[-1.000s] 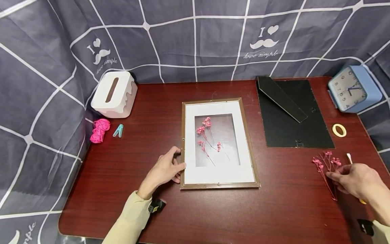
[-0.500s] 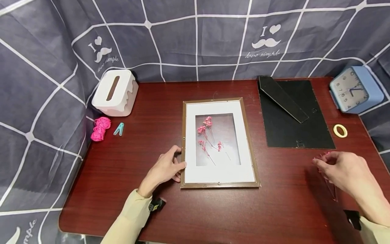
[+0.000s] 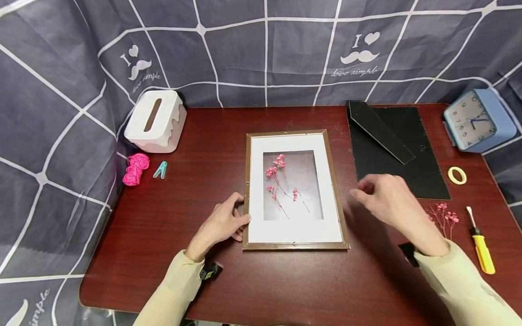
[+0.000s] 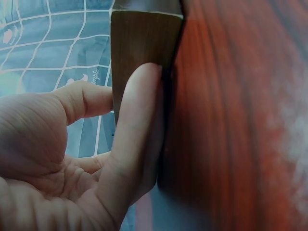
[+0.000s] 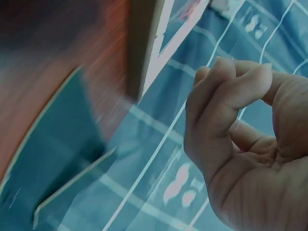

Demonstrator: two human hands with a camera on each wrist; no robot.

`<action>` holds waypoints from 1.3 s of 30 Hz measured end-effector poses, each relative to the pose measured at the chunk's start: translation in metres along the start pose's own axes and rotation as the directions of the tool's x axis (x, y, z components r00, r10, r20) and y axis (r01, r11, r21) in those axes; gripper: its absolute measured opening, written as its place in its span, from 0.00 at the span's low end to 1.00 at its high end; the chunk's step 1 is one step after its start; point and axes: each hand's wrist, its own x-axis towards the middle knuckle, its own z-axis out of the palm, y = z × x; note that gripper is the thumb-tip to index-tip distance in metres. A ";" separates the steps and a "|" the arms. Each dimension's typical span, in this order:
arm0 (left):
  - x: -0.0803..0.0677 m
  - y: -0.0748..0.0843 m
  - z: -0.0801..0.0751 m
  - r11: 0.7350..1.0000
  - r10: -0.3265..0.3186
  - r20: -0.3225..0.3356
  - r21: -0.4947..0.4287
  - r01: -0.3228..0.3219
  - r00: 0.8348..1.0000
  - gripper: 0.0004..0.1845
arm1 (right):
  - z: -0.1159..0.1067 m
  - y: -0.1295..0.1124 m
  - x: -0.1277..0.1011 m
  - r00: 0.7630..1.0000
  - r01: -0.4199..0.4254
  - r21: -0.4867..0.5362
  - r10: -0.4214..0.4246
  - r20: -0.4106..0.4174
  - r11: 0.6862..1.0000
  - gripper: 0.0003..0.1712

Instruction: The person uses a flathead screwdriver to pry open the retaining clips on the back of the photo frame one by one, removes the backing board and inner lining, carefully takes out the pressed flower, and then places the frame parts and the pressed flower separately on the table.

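The brown picture frame (image 3: 297,246) lies on the table with a white mat and several pink dried flower sprigs (image 3: 271,172) in its window. My left hand (image 3: 220,222) grips the frame's left edge, the thumb on its top face and a finger along its side in the left wrist view. Just right of the frame, my right hand (image 3: 385,197) is raised over the table. Its fingers (image 5: 207,115) are loosely curled, and nothing shows between them and the thumb. More pink sprigs (image 3: 442,215) lie beyond the right wrist, partly hidden by it.
A black backing board (image 3: 426,170) with its stand lies at the back right. A blue clock (image 3: 487,120), a yellow ring (image 3: 456,175) and a yellow screwdriver (image 3: 483,253) are on the right. A tissue box (image 3: 157,122), pink twine (image 3: 134,170) and a teal clip (image 3: 160,170) are on the left.
The right hand has left the sprigs at the right and moved left toward the frame, uncovering the screwdriver. The left hand keeps its hold on the frame.
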 end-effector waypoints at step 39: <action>0.002 -0.001 0.000 1.000 0.005 0.000 -0.023 -0.005 1.000 0.27 | 0.141 -0.053 0.167 0.963 0.038 -0.070 -0.018 0.270 0.997 0.23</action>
